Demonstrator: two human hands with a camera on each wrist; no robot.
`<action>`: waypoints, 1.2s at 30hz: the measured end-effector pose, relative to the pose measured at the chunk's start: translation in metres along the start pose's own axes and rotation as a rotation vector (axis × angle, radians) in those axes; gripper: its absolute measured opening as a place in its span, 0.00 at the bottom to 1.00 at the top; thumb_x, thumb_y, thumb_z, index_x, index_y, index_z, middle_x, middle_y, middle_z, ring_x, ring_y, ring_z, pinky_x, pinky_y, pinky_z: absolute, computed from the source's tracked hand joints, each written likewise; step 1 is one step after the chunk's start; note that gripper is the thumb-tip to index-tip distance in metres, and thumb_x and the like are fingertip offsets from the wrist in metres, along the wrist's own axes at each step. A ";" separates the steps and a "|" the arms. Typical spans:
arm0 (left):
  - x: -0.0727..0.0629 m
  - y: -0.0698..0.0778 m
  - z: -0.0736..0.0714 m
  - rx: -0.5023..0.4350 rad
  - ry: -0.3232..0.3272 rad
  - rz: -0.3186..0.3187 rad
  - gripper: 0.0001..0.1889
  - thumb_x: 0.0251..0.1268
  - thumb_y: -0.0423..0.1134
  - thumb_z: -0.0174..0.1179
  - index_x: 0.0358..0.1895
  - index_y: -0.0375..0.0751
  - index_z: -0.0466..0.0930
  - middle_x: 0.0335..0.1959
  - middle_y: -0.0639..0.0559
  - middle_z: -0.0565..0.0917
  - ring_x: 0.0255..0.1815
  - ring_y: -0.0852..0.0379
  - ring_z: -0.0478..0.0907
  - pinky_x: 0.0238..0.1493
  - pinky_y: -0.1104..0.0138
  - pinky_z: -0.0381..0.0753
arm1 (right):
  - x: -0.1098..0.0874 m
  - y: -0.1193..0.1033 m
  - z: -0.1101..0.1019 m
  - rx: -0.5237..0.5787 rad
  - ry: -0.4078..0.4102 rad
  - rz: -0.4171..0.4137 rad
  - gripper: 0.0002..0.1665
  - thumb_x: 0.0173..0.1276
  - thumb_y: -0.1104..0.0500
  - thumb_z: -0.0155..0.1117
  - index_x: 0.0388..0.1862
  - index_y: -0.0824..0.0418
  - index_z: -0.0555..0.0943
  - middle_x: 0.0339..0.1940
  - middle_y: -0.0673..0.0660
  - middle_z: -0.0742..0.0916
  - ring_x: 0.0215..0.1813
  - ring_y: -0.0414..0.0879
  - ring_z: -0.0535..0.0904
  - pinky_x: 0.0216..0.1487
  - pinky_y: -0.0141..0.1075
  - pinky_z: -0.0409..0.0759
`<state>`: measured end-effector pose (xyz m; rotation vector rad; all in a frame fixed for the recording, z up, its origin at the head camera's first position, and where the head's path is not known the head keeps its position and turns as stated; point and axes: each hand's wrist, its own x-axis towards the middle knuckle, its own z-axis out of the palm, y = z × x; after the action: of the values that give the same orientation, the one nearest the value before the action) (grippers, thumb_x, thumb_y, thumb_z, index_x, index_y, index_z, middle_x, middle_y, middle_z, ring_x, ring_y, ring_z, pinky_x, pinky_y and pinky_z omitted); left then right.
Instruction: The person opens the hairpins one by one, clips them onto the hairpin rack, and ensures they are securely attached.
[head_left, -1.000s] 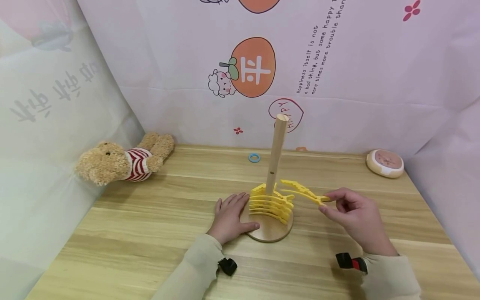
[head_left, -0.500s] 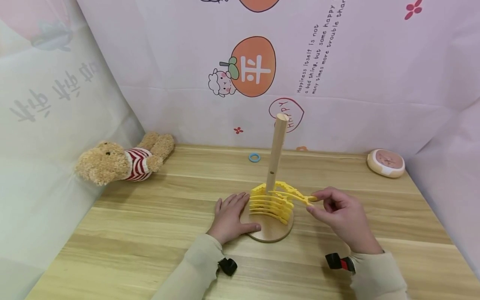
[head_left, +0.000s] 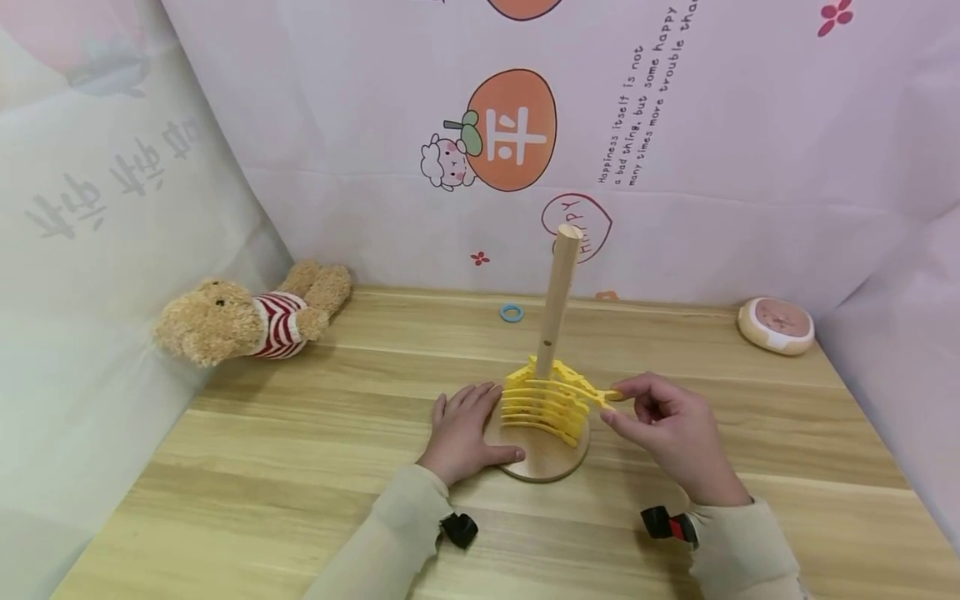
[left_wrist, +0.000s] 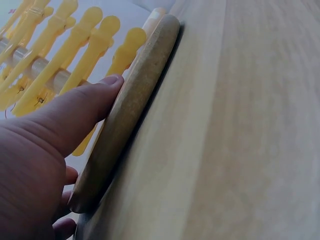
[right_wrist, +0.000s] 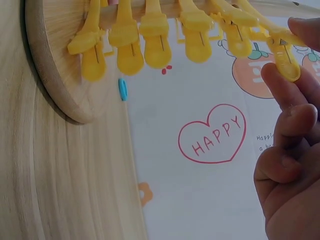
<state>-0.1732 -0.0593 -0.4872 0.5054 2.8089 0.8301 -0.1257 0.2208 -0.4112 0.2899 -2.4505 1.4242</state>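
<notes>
A wooden stand, with a round base [head_left: 543, 463] and an upright post [head_left: 558, 292], is on the table. Several yellow hair clips [head_left: 543, 408] are stacked one above another around the post, their ends pointing right. My right hand [head_left: 675, 429] pinches the end of the topmost hair clip [right_wrist: 284, 60] between thumb and fingers; that clip's two arms straddle the post just above the others. On the left side, my left hand [head_left: 465, 437] rests with fingers extended against the base's rim. Its thumb [left_wrist: 102, 92] lies on top of the base, near the lowest clip.
Behind the stand lies a small blue ring [head_left: 512, 313]. A teddy bear [head_left: 255, 321] in a striped top lies at the back left. A round white-and-brown case [head_left: 776, 326] sits at the back right, and a printed cloth [head_left: 375, 183] hangs along the back.
My right hand has moved left with its hair clip, from beside the post to around it, close over the stack. The left hand stays on the base.
</notes>
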 end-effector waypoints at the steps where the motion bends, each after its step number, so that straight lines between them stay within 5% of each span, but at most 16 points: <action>1: 0.000 0.001 0.000 0.000 -0.004 -0.002 0.55 0.50 0.70 0.69 0.79 0.50 0.59 0.79 0.54 0.59 0.80 0.46 0.49 0.75 0.40 0.32 | 0.000 0.000 0.001 -0.001 -0.001 0.002 0.13 0.57 0.64 0.79 0.40 0.55 0.86 0.19 0.51 0.74 0.22 0.41 0.67 0.19 0.33 0.68; 36: 0.002 -0.002 0.003 0.006 -0.001 0.017 0.54 0.51 0.69 0.69 0.79 0.49 0.59 0.79 0.53 0.59 0.80 0.45 0.49 0.74 0.38 0.32 | 0.005 -0.004 0.024 -0.012 0.022 -0.017 0.13 0.59 0.61 0.78 0.43 0.55 0.87 0.26 0.50 0.79 0.26 0.41 0.70 0.21 0.30 0.68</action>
<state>-0.1743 -0.0586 -0.4904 0.5316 2.8105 0.8250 -0.1325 0.1978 -0.4169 0.2898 -2.4325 1.3978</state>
